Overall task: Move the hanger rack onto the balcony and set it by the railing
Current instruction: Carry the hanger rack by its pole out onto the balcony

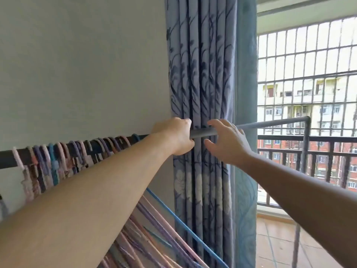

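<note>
Left hand (176, 135) grips the hanger rack (270, 124) bar pointing balconyward; right hand (229, 141) open.

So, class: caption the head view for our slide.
Left hand grips the rack's top bar; right hand opens beside it.

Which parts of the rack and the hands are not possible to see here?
Head view:
- Rack feet: cut off by the bottom edge.
- Rack bar under the left hand: covered by its fingers.
- Right hand grip: open, contact unclear.
- Hangers: blurred, partly behind the left forearm.
</note>
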